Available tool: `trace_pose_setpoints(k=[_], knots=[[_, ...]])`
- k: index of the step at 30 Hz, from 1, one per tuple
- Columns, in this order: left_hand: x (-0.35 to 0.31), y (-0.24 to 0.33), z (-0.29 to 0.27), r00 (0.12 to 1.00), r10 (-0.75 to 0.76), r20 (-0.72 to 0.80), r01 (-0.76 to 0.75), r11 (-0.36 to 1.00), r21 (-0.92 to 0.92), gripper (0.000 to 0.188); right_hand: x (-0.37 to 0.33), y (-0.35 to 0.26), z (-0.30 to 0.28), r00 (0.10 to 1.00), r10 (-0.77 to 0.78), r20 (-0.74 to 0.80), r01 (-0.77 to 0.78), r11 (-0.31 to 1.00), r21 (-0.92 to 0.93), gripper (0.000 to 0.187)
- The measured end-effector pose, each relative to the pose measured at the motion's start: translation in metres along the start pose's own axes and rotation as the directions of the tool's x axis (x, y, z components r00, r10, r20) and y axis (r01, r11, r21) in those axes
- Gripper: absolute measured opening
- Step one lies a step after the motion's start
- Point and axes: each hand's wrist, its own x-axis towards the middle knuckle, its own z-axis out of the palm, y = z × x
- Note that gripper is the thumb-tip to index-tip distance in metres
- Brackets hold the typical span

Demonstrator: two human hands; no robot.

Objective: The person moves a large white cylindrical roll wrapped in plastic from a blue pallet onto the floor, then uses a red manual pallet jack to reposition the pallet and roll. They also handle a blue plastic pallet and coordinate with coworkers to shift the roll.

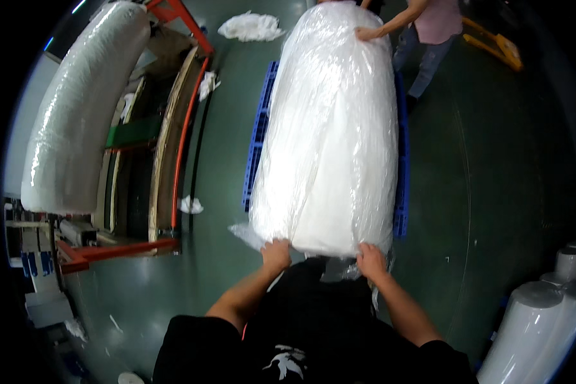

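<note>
A large white roll (339,141), wrapped in clear plastic film, lies lengthwise in front of me on a blue pallet (401,185). At its near end my left hand (276,255) is closed on the edge of the plastic film (246,234) near the left corner. My right hand (371,260) grips the film at the near right corner, fingers curled over it. Between my hands the white material shows through a gap in the film, and loose film hangs below. At the far right side, another person's hand (366,33) rests on the wrapped roll.
Left of me stands an orange-red metal frame (185,141) with wooden boards, and a long plastic-wrapped roll (86,109) beside it. White scraps (191,205) lie on the green floor. A yellow pallet jack (496,45) is far right; upright wrapped rolls (531,326) stand near right.
</note>
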Motion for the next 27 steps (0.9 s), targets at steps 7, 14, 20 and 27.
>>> trace_pose_setpoints(k=[7,14,20,27], knots=[[0.001,-0.037,0.043,0.96,-0.281,0.022,0.277,0.927,-0.251,0.042,0.005,0.002,-0.002,0.998,0.025,0.053,-0.025,1.0,0.007,0.039],[0.005,-0.04,0.058,0.941,-0.332,-0.067,0.337,0.936,0.1,0.031,0.01,0.005,-0.003,0.986,0.075,0.152,-0.086,0.994,0.071,0.04],[0.028,-0.068,0.083,0.958,-0.207,0.198,0.268,0.89,-0.368,0.031,0.017,0.002,-0.007,0.979,0.071,0.189,-0.08,0.996,0.043,0.04],[0.032,-0.084,0.076,0.898,0.051,0.438,0.418,0.212,-0.883,0.039,0.018,0.01,0.006,0.98,0.106,0.169,-0.113,0.993,0.037,0.04]])
